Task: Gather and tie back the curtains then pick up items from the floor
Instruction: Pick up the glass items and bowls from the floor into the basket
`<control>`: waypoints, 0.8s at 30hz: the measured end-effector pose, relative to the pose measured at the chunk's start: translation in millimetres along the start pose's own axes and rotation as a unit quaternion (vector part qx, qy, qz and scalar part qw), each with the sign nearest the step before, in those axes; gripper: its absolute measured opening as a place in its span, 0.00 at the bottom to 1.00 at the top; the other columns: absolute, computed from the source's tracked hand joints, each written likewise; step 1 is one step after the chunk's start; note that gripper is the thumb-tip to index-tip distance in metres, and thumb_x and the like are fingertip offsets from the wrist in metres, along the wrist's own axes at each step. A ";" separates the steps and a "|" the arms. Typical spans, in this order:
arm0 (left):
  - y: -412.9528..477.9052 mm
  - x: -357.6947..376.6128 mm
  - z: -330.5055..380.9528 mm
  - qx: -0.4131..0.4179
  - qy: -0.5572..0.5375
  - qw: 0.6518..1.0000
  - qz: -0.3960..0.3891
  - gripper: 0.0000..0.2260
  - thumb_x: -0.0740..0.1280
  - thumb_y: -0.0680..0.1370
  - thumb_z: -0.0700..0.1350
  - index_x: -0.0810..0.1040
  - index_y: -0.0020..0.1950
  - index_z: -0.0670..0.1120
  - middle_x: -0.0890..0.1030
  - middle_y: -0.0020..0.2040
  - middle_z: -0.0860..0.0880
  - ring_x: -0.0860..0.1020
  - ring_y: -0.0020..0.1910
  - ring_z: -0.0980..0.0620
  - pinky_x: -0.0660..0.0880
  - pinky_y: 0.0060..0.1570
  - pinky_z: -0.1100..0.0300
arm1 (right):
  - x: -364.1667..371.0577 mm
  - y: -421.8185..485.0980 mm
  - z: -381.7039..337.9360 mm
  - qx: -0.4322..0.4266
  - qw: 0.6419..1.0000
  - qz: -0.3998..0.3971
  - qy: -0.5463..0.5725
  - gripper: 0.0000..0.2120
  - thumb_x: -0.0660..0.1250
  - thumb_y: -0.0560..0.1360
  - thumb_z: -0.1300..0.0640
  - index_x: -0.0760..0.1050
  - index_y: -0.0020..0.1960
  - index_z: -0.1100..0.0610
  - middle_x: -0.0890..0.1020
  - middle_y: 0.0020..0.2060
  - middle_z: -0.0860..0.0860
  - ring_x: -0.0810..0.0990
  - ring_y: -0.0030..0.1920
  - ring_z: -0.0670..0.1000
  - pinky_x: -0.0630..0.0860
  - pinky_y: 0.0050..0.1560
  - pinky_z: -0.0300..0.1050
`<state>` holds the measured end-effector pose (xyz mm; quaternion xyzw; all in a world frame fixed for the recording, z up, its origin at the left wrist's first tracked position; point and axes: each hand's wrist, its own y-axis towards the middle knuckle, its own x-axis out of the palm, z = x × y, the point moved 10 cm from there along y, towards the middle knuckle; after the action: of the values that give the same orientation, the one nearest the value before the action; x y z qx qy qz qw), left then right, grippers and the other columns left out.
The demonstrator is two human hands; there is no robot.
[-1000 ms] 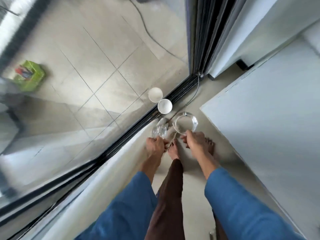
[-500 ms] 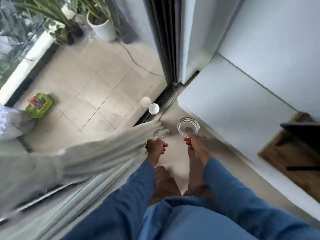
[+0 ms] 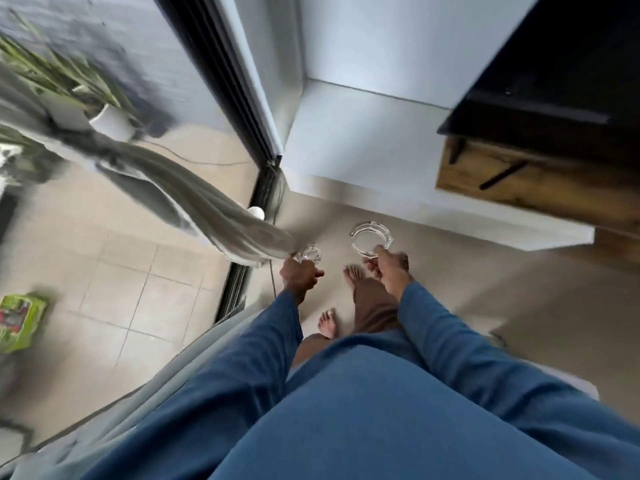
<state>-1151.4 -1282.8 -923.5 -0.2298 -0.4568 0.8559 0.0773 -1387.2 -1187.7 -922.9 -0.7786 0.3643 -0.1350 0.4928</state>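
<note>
Left hand [image 3: 299, 277]: fingers curled round small clear glass [image 3: 310, 254], held above floor [image 3: 450, 289]. Right hand [image 3: 389, 268]: fingers pinching near rim of wide clear glass dish [image 3: 371, 237]; floor shows through both. Grey curtain [image 3: 214, 209] sweeps across in front of door frame [image 3: 211, 74], end just beside small glass; contact cannot tell. White round object [image 3: 257, 212] on floor by door track, partly behind curtain. Green box [image 3: 19, 322] outside on tiles, something red inside, blurred. White plant pot [image 3: 114, 123] outside. Wooden shelf [image 3: 519, 181] right, well apart.

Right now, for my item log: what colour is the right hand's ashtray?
Clear glass; the ashtray shows best in head view.
</note>
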 end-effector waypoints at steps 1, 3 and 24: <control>-9.4 4.5 -1.3 0.001 0.007 1.000 -0.008 0.14 0.58 0.79 0.38 0.77 0.53 0.28 0.84 0.37 0.41 0.73 0.17 0.58 0.65 0.18 0.68 | -10.2 -0.6 8.8 0.006 1.000 0.001 -0.003 0.14 0.62 0.80 0.58 0.75 0.38 0.63 0.82 0.25 0.54 0.72 0.18 0.45 0.60 0.17 0.32; -27.0 15.8 -1.4 0.011 0.033 0.999 -0.026 0.14 0.58 0.79 0.37 0.79 0.47 0.30 0.84 0.37 0.41 0.74 0.18 0.58 0.65 0.18 0.68 | -35.3 -5.7 23.3 0.011 1.000 0.016 0.001 0.14 0.63 0.80 0.56 0.77 0.40 0.63 0.83 0.28 0.54 0.73 0.20 0.45 0.61 0.18 0.33; -137.5 286.1 -45.1 0.036 0.294 0.944 -0.147 0.11 0.61 0.78 0.37 0.79 0.37 0.39 0.83 0.31 0.48 0.73 0.18 0.57 0.67 0.19 0.66 | -310.0 9.6 156.9 0.114 0.967 0.077 0.215 0.13 0.58 0.83 0.53 0.74 0.43 0.57 0.80 0.25 0.46 0.72 0.19 0.39 0.62 0.20 0.31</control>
<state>-1393.6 -1072.8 -924.9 -0.3980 -0.4111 0.7456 0.3416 -1518.5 -868.0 -960.1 -0.6400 0.5026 -0.3015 0.4970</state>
